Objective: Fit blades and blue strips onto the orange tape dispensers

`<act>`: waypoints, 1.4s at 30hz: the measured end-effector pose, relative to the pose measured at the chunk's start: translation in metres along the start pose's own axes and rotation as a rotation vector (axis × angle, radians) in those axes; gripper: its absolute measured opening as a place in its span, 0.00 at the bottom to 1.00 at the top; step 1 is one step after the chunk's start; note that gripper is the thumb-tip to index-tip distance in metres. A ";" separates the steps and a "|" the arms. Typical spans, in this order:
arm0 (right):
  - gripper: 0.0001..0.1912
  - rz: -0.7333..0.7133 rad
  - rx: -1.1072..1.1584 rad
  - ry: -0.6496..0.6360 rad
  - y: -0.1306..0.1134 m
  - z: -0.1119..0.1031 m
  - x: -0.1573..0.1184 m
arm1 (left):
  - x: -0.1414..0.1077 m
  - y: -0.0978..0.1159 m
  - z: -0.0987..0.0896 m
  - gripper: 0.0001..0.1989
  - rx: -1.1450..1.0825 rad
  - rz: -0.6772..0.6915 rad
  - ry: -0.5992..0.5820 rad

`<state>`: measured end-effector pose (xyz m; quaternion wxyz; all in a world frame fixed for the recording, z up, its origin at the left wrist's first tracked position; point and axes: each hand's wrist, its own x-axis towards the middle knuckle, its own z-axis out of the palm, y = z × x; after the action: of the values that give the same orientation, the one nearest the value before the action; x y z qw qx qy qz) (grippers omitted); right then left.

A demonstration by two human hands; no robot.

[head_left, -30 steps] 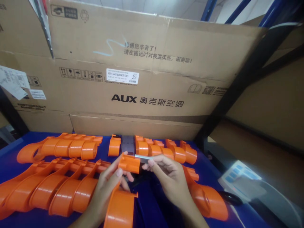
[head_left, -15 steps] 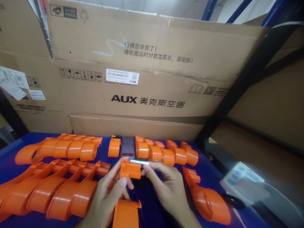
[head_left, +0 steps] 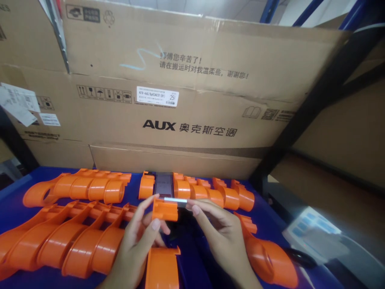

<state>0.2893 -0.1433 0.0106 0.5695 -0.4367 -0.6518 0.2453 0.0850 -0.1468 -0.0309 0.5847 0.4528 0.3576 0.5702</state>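
Low in the frame's centre, our left hand (head_left: 141,237) pinches an orange plastic part (head_left: 165,210); our right hand (head_left: 222,228) grips a toothed strip (head_left: 175,201) against its top, above the blue desk (head_left: 192,257).

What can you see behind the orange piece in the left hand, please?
Beyond the orange piece in the left hand show a toothed strip in the right hand and, farther back, a dark flat device. Anything directly behind the piece is covered.
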 end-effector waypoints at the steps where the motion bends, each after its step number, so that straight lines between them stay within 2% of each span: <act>1: 0.07 -0.005 0.004 -0.004 0.000 0.000 0.000 | 0.000 -0.001 0.000 0.36 0.008 0.008 -0.002; 8: 0.08 -0.027 0.082 -0.048 0.000 0.001 0.000 | 0.000 -0.010 -0.007 0.38 0.065 0.016 -0.027; 13: 0.12 -0.028 0.110 -0.139 -0.006 0.004 -0.002 | -0.002 -0.013 -0.010 0.37 0.105 0.017 -0.058; 17: 0.13 -0.034 0.065 -0.197 -0.015 0.007 -0.002 | -0.004 -0.008 -0.006 0.37 0.121 0.005 -0.055; 21: 0.13 -0.052 0.013 -0.209 -0.012 0.009 -0.001 | -0.005 0.002 0.002 0.36 0.072 -0.009 0.004; 23: 0.13 -0.055 -0.035 -0.195 -0.005 0.009 0.000 | -0.001 0.005 0.002 0.38 0.016 -0.002 0.044; 28: 0.12 -0.029 -0.347 -0.032 0.012 0.007 0.009 | 0.018 0.005 -0.013 0.42 -0.130 0.008 0.123; 30: 0.11 -0.029 -0.541 -0.114 0.010 0.007 0.018 | 0.023 0.004 -0.016 0.40 -0.166 -0.009 0.149; 35: 0.15 0.037 -1.092 -0.523 -0.010 0.018 0.058 | 0.023 0.001 -0.014 0.40 -0.163 -0.055 0.138; 36: 0.15 0.031 -1.139 -0.623 -0.013 0.023 0.066 | 0.022 0.001 -0.014 0.40 -0.151 -0.059 0.123; 37: 0.14 0.029 -1.144 -0.665 -0.014 0.028 0.074 | 0.022 0.001 -0.014 0.41 -0.142 -0.057 0.113; 42: 0.09 0.045 -1.118 -0.759 -0.002 0.050 0.100 | 0.021 0.002 -0.016 0.41 -0.135 -0.056 0.105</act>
<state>0.2439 -0.0506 0.0531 -0.0157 -0.5628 -0.8262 0.0191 0.0718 -0.1237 -0.0324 0.6101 0.3716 0.3612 0.5994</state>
